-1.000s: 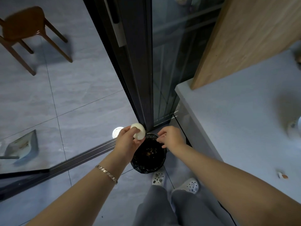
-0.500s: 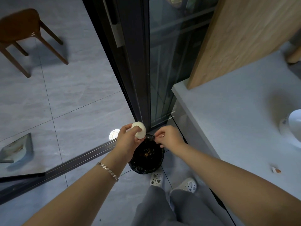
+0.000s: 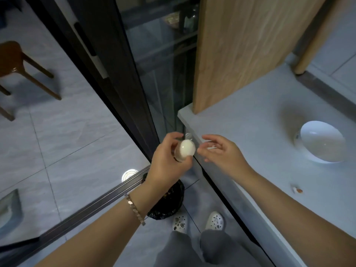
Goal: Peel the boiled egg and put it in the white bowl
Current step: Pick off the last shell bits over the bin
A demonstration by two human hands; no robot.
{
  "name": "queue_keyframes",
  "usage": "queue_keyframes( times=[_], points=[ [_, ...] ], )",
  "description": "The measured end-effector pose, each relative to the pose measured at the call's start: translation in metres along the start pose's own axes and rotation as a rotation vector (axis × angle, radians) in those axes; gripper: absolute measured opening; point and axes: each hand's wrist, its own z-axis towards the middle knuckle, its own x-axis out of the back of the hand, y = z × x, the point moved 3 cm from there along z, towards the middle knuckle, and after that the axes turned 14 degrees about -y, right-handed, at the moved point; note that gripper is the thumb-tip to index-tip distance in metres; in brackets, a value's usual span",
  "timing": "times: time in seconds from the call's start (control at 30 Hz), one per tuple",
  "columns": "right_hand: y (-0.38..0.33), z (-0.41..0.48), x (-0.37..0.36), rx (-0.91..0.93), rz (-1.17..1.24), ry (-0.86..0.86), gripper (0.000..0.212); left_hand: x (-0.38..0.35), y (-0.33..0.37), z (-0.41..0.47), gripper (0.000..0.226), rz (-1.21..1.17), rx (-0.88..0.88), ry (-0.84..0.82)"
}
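Note:
My left hand grips the boiled egg, which shows a smooth white surface, near the counter's left corner. Just right of the egg is my right hand, fingers spread, holding nothing I can make out. The white bowl stands tilted on the grey counter, well to the right of both hands, and looks bare inside.
A black-lined waste bin stands on the floor below my left wrist. A shell fragment lies on the counter near its front edge. A wooden panel rises behind the counter; a dark sliding door and a brown stool stand to the left.
Both hands have risen from over the bin to counter height. My right hand has opened its fingers. The view has swung right, bringing the bowl fully in.

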Motion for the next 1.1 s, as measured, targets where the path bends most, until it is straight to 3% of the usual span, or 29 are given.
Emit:
queue_keyframes(
  times=[0.13, 0.3, 0.4, 0.57, 0.67, 0.77, 0.9, 1.1],
  points=[
    [-0.015, -0.036, 0.035, 0.122, -0.012, 0.019, 0.044, -0.039, 0.039, 0.009, 0.074, 0.202, -0.199, -0.148],
    [-0.020, -0.064, 0.070, 0.182, -0.075, 0.090, 0.041, -0.083, 0.072, 0.014, 0.086, 0.319, -0.426, -0.203],
    [-0.019, -0.077, 0.089, 0.204, -0.038, 0.111, 0.037, -0.102, 0.082, 0.018, 0.086, 0.299, -0.453, -0.200],
    [-0.013, -0.093, 0.114, 0.253, 0.031, 0.155, 0.038, -0.129, 0.089, 0.028, 0.081, 0.088, -0.264, -0.285],
    [-0.009, -0.099, 0.125, 0.266, -0.004, 0.208, 0.041, -0.137, 0.085, 0.035, 0.076, -0.196, -0.005, -0.422],
    [-0.011, -0.102, 0.135, 0.325, -0.044, 0.192, 0.045, -0.142, 0.082, 0.038, 0.052, -0.553, 0.194, -0.547],
    [-0.018, -0.102, 0.138, 0.416, -0.157, 0.140, 0.043, -0.145, 0.083, 0.046, 0.033, -0.744, 0.247, -0.601],
    [-0.024, -0.097, 0.138, 0.407, -0.156, 0.234, 0.031, -0.137, 0.084, 0.058, 0.025, -0.731, 0.183, -0.631]
  ],
)
